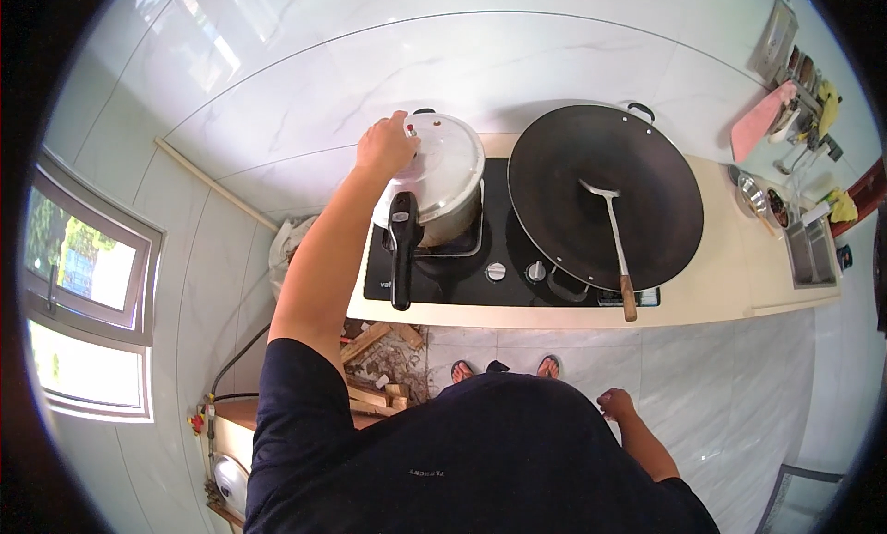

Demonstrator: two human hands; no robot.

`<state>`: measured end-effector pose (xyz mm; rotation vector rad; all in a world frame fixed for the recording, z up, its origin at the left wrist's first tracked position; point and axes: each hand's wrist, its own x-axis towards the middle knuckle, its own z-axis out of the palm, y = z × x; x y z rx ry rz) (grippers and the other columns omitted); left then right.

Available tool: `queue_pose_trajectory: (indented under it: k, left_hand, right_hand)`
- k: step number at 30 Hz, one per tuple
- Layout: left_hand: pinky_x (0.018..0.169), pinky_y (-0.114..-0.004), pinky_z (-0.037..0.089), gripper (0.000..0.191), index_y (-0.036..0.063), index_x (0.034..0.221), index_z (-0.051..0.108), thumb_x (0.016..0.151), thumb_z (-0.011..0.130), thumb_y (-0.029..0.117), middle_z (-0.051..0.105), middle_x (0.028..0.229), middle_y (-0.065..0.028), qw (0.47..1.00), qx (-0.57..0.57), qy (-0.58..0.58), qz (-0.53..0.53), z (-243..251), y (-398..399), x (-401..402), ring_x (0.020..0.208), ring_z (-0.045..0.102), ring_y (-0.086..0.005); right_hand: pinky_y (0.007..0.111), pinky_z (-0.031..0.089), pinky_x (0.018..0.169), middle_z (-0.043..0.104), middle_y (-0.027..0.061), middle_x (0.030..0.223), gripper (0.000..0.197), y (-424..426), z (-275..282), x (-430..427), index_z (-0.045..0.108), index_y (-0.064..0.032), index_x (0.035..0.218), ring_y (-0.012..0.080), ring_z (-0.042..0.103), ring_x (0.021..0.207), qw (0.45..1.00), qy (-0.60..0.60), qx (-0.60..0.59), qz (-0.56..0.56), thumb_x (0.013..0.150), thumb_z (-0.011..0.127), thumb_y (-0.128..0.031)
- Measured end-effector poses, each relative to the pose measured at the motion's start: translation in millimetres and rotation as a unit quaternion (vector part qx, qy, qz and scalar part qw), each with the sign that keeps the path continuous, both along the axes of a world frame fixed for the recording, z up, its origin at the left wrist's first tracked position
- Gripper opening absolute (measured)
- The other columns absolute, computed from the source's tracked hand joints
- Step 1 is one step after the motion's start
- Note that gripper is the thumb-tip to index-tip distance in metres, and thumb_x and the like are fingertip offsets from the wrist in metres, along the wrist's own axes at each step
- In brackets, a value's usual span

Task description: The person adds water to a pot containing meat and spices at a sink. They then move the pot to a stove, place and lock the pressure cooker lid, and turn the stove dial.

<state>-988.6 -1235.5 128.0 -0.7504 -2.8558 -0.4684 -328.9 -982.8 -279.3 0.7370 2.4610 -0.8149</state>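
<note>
A metal pressure cooker [447, 163] with its lid on and a long black handle stands on the left burner of a black glass gas hob [443, 281]. My left hand [388, 144] reaches over the lid's left side, its fingers by the small red-tipped valve; whether they grip anything is hidden. On the right burner sits a large dark wok [568, 222]. A metal spatula [615, 222] with a wooden handle rests inside it, the handle over the wok's near rim. My right hand [615, 404] hangs low at my side, away from the hob, fingers curled.
At the counter's right end are metal bowls [752, 193] and a sink [811, 253]. A pink cloth [759, 125] and utensils hang on the wall above. Wood pieces [367, 343] lie on the floor below left. A window [90, 257] is at the far left.
</note>
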Motion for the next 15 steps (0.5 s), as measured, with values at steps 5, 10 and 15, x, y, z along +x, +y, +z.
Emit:
queue_pose_trajectory:
  k: [5, 10, 15]
  left_hand:
    - [0.096, -0.045, 0.047, 0.055, 0.0155, 0.132, 0.059, 0.079, 0.071, 0.021, 0.062, 0.109, -0.0183, 0.995, 0.046, 0.046, -0.077, -4.6, -1.8, -4.1, 0.107, 0.059, -0.036]
    - [0.093, -0.044, 0.049, 0.061, 0.0142, 0.131, 0.06, 0.08, 0.073, 0.045, 0.064, 0.11, -0.0171, 0.993, 0.044, 0.105, 0.009, 15.2, -14.8, 17.9, 0.108, 0.061, -0.0331]
    - [0.091, -0.042, 0.051, 0.073, 0.0136, 0.134, 0.057, 0.083, 0.061, 0.065, 0.067, 0.114, -0.0192, 0.996, -0.052, -0.045, 0.053, 30.5, 10.3, 23.1, 0.108, 0.065, -0.03]
  right_hand:
    - [0.035, 0.057, 0.062, 0.071, 0.0109, 0.072, 0.025, -3.4, 21.6, -6.9, 0.07, -0.0028, 0.088, 0.0207, 0.069, 0.061, 0.996, 0.001, -0.057, -0.073, 0.078, 0.066, -0.026]
    - [0.038, 0.057, 0.071, 0.073, 0.0124, 0.078, 0.027, -13.0, 52.5, -22.9, 0.071, -0.0041, 0.086, 0.0248, 0.071, 0.072, 0.998, -0.041, -0.012, -0.053, 0.077, 0.067, -0.029]
    - [0.035, 0.057, 0.061, 0.071, 0.0112, 0.073, 0.026, 13.1, -0.2, -2.4, 0.07, -0.0028, 0.083, 0.0215, 0.069, 0.06, 0.998, 0.038, -0.033, -0.036, 0.077, 0.066, -0.028]
